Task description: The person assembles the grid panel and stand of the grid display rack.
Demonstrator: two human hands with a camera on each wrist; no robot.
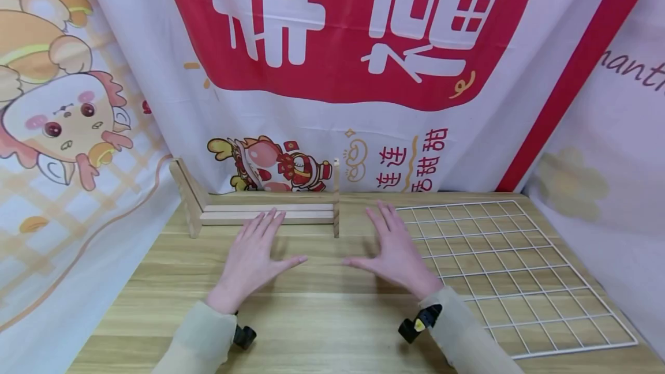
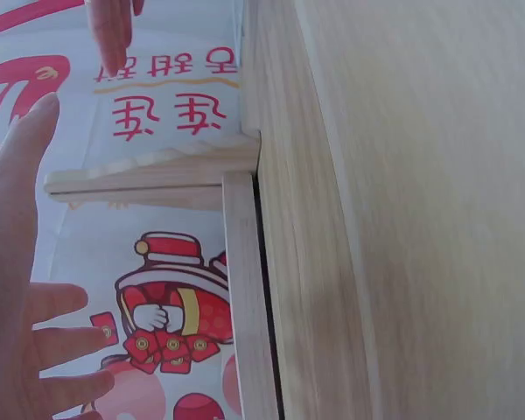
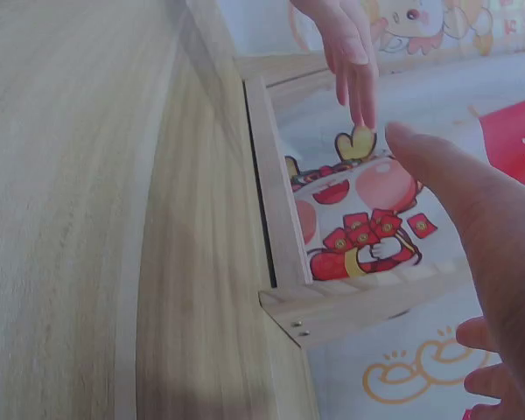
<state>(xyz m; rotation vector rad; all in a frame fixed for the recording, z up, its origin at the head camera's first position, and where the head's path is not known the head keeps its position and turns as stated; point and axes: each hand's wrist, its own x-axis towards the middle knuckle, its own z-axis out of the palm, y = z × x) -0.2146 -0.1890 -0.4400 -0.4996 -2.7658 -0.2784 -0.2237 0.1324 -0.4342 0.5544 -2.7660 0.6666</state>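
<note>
Above the wooden table, my left hand point(image 1: 256, 255) hovers with its fingers straight and the thumb spread towards the middle. It holds nothing and is nearest to a pale wooden stand point(image 1: 267, 220), which has two side uprights joined by long slats at the table's back left. My right hand point(image 1: 397, 253) mirrors it on the other side, fingers straight, thumb pointing inward, also holding nothing. Beside it on the right, a white wire grid panel point(image 1: 493, 264) lies flat. In the right wrist view, the stand's near upright point(image 3: 367, 302) shows two small metal dots.
The table point(image 1: 312, 328) has a light wood grain surface. A white cloth point(image 1: 291, 108) with red printing hangs behind its back edge. Printed cloths also hang at the left point(image 1: 119, 218) and right point(image 1: 597, 201).
</note>
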